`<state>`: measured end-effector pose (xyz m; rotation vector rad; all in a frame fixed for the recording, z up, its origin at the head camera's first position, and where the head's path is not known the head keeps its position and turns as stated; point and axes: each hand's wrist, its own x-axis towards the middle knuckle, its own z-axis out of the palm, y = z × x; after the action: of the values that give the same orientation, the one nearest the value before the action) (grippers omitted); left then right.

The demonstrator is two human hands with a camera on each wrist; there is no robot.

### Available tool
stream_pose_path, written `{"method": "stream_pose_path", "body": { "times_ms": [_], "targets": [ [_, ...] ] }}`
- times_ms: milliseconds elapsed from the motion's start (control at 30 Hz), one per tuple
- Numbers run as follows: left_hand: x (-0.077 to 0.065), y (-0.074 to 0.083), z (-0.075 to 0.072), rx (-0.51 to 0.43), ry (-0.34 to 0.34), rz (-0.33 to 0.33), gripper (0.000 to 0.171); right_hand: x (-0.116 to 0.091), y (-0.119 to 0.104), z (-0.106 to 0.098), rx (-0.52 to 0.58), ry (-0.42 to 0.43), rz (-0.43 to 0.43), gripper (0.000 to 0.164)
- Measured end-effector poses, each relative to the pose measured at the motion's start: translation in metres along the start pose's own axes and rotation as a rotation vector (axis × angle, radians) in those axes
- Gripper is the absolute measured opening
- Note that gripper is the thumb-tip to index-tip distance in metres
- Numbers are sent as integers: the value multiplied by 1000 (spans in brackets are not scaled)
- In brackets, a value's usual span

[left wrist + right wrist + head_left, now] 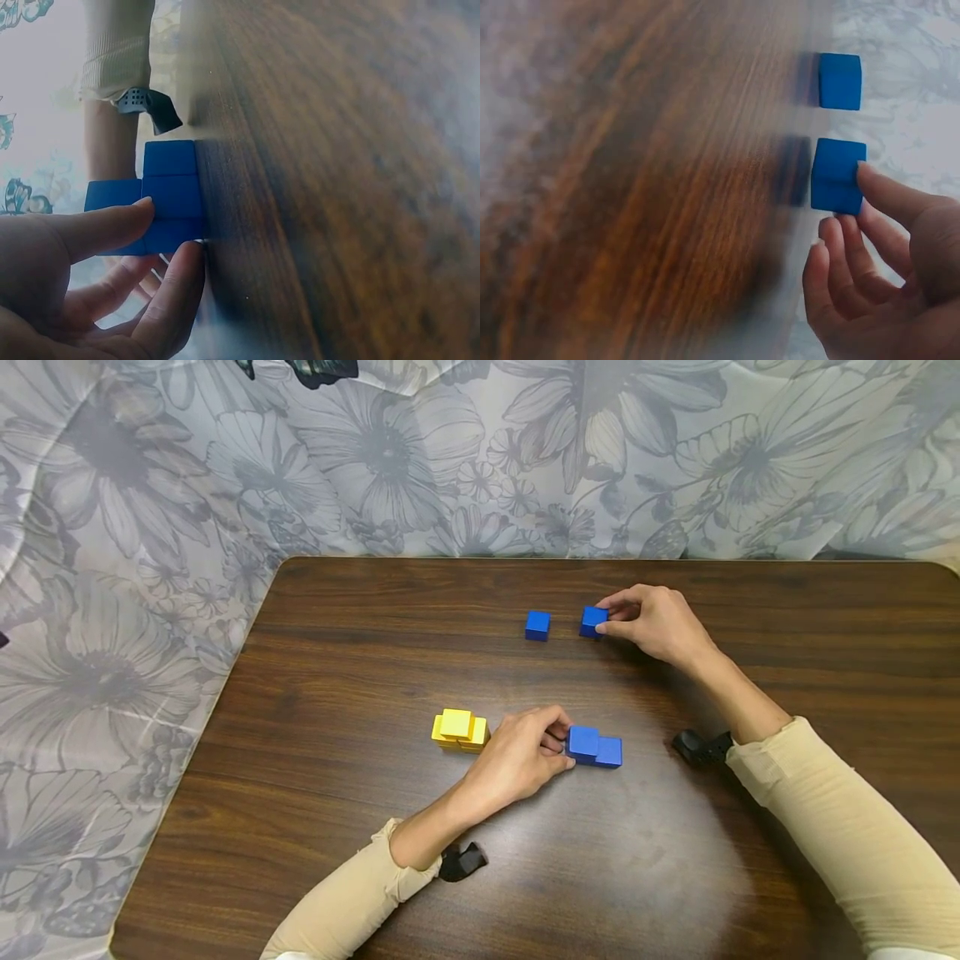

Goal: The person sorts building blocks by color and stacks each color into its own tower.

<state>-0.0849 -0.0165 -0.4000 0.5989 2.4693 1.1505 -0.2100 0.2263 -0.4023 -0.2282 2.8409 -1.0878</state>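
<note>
A small stack of blue blocks (609,752) stands on the table, one block (582,740) raised on the left part of the lower ones. My left hand (517,752) holds the stack's left end, its thumb on the near side and fingers on the far side. Seen from the left wrist, that thumb lies against the blue blocks (172,196). Farther back, my right hand (660,622) pinches a single blue cube (594,621) between thumb and fingers. The right wrist view shows this held cube (838,176) beside another blue cube (841,81).
The other loose blue cube (537,626) sits left of the held one. Yellow blocks (457,727), one on top of others, stand just left of my left hand. The brown wooden table (337,693) ends at a back edge before a flowered cloth (390,452).
</note>
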Motion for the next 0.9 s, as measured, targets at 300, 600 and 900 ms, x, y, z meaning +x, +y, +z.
{"method": "stream_pose_path", "body": {
  "times_ms": [300,600,900],
  "targets": [
    [0,0,0,3,-4,5,28,-13,-1,-4,-3,30,-56,33],
    [0,1,-1,3,-2,5,28,-27,-7,-9,31,48,-76,33],
    [0,1,0,-1,-1,2,28,-45,-9,-13,16,90,-133,29]
  ]
}}
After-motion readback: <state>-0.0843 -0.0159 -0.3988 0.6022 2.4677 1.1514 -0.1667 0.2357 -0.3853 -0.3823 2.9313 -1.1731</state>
